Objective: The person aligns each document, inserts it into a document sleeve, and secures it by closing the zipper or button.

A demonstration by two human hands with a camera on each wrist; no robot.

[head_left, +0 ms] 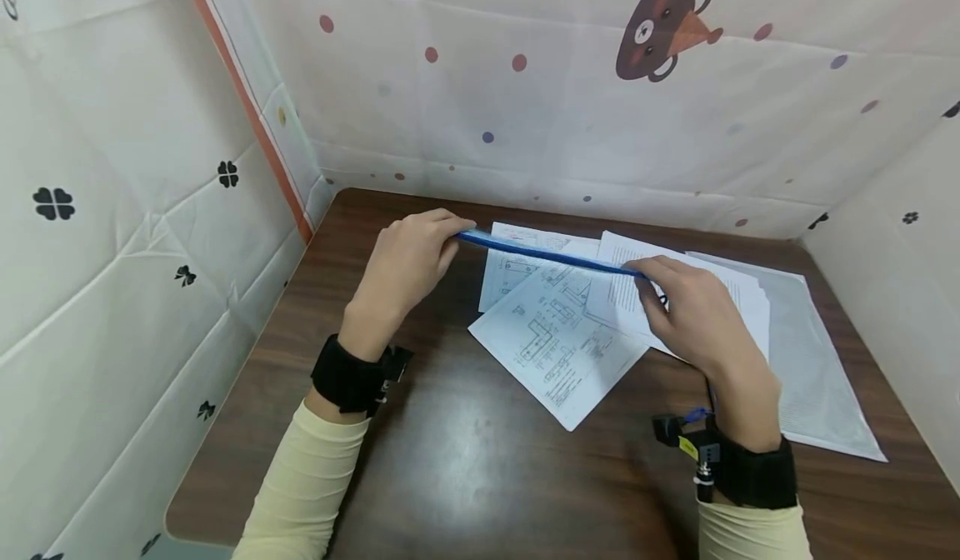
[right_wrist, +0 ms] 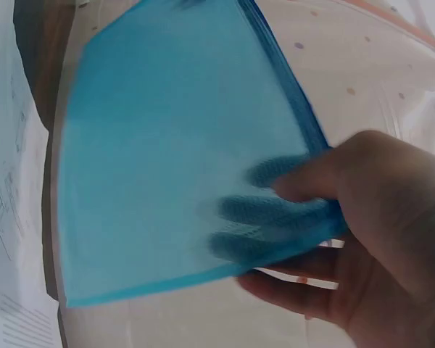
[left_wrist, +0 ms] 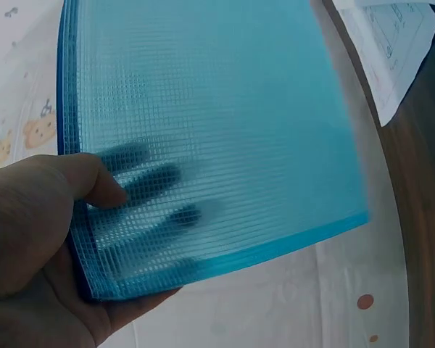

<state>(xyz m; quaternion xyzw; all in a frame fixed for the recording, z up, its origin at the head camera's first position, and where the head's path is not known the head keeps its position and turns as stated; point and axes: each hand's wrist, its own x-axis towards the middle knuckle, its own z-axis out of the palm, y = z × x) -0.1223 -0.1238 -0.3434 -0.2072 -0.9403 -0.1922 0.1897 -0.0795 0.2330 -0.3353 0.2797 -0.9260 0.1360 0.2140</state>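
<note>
Fingers (left_wrist: pixel 148 176) of the left hand (head_left: pixel 408 260) show through the translucent blue mesh-textured plastic pouch (head_left: pixel 547 253), thumb pinching its near edge; the right hand (head_left: pixel 693 314) pinches the opposite edge likewise. The flat, flexible pouch hangs above scattered white printed paper sheets (head_left: pixel 555 339) on the dark brown wooden table (head_left: pixel 465 452).

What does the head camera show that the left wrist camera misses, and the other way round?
Only the head view shows both hands, the left hand and right hand, each holding one end of the blue mesh pouch edge-on above the dark wooden table, plus a white mesh pouch lying at the right. Only the left wrist view shows the pouch's gridded weave, with fingers dark behind it. Both show the blue pouch, the left hand's grip and printed papers.
</note>
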